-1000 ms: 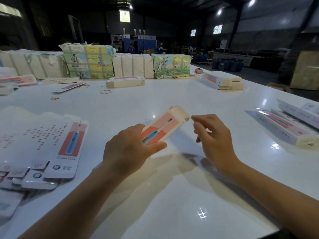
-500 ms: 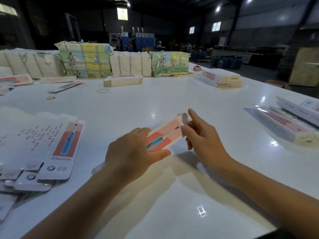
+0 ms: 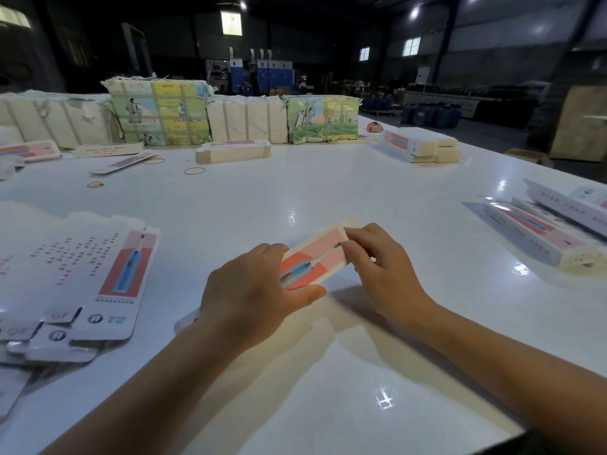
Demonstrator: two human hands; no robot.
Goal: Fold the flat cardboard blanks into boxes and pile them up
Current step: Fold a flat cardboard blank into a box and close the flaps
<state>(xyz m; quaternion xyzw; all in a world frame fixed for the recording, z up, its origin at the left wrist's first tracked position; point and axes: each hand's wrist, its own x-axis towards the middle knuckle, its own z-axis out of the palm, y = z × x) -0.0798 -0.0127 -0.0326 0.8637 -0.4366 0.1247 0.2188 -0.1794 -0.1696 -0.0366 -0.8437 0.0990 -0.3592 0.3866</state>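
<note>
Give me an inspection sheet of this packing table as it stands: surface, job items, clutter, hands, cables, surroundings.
Surface: glossy white table, reflecting the ceiling lights.
Job's things: pink toothbrush box held above the table; flat blanks stacked at near left; folded boxes lying at right.
Clutter: rubber bands loose on the far side; bound paper-wrapped bundles along the far edge; small stack of blanks in front of them.
Hands: left hand grips the box's near end; right hand has its fingers at the far end.
Cables: nothing seen.
Surroundings: dim warehouse, blue machines behind.
</note>
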